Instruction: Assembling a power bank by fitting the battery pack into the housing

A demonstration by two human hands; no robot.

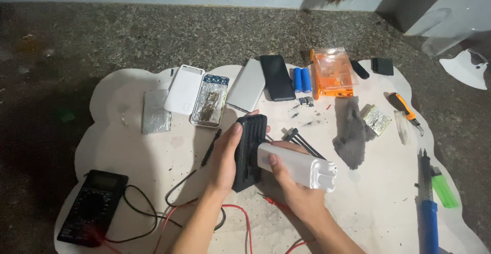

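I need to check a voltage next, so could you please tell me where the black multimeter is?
In the head view, the black multimeter lies at the lower left edge of the pale mat, left of the left hand, with its red and black leads trailing rightward.

The left hand (225, 157) grips an upright black ribbed casing (249, 152); the right hand (294, 185) holds a white power-bank shell (299, 166) against it; a black multimeter (93, 207) lies left on the cream mat (378, 198); a grey cloth (352, 134) lies right.

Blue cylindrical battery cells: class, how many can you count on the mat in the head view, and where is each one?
2. Both blue cells stand side by side between the black slab and the orange case: left cell, right cell. More may be hidden inside the casings.
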